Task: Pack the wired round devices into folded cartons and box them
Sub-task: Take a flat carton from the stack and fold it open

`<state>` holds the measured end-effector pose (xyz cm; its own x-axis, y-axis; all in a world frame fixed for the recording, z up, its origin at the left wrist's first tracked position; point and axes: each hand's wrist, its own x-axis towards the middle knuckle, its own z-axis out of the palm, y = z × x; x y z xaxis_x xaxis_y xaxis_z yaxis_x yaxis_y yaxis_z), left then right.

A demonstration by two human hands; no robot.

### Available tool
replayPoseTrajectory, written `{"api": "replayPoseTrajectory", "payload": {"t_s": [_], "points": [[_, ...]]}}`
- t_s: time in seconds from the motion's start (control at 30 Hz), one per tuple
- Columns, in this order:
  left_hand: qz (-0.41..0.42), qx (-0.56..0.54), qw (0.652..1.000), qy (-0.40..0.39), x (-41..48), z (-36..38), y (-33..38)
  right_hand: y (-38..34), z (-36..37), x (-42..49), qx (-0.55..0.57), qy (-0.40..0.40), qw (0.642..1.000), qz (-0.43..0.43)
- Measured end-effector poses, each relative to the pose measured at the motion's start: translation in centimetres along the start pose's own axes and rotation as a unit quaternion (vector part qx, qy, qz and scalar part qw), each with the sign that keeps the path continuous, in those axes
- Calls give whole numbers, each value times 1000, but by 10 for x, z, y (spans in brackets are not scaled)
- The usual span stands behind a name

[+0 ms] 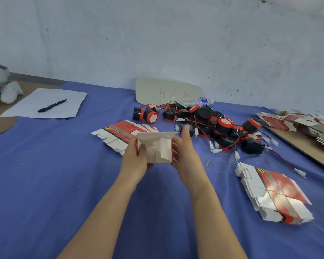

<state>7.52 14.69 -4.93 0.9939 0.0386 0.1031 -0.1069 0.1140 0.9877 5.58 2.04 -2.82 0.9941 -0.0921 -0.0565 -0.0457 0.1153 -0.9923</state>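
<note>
Left grip [136,157] and right grip [184,156] pinch the half-open carton [155,146] in front of the device pile [209,126]; I'd square its walls, then tuck the flaps fully.

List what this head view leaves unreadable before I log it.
Head view: the carton's printed face is turned away; left hand covers its left edge.
Right hand: pinching or merely pressing, its own back hides that.
Cardboard sign: last character blurred.
Flat carton stacks: cut by right edge.
Device pile: count lost in overlap.
</note>
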Motion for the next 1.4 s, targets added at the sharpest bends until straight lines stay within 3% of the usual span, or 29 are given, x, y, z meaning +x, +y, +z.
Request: {"api": "replayPoseTrajectory", "payload": {"t_s": [0.13, 0.27, 0.37, 0.47, 0.57, 0.73, 0.87, 0.9, 0.97, 1.03, 1.07, 1.13, 1.2, 1.27, 1.4], "points": [[-20, -36, 999, -13, -1, 1, 4, 4, -6, 0, -35, -37, 998, -24], [-84, -170, 981, -29, 2, -5, 14, 9, -9, 0, -47, -61, 996, -43], [-57, -178, 978, -89, 3, -12, 14, 8, -10, -2, -84, -51, 993, -69], [-37, -74, 989, -122, 4, -15, 7, 8, -10, -3, -106, -39, 990, -89], [-12, -38, 996, -76, 2, -12, 3, 11, -6, -3, -128, -33, 985, -108], [-38, -86, 996, 5, 1, -9, 6, 18, 3, -4, -218, -116, 959, -139], [-105, -136, 985, -18, 2, -4, 13, 14, 2, -1, -224, -8, 964, -145], [-101, -109, 989, 0, 2, -1, 14, 12, 1, -1, -201, 25, 967, -152], [-9, 30, 999, 27, 0, 5, 10, 10, -3, 2, -136, 106, 977, -126], [103, 164, 981, 25, -9, 8, 5, 8, -4, 6, -62, 189, 977, -79], [144, 178, 973, 17, -13, 8, 3, 8, -5, 7, -28, 207, 976, -54], [216, 168, 962, 0, -13, 9, -2, 9, -10, 8, 16, 189, 982, 16], [254, 173, 952, -6, -13, 9, -1, 13, -14, 7, -89, 132, 984, 74], [235, 153, 960, -9, -11, 9, 1, 13, -12, 3, -220, 79, 970, 63], [183, 114, 977, 1, -8, 3, 5, 9, -9, 0, -209, 81, 974, -16]]}}
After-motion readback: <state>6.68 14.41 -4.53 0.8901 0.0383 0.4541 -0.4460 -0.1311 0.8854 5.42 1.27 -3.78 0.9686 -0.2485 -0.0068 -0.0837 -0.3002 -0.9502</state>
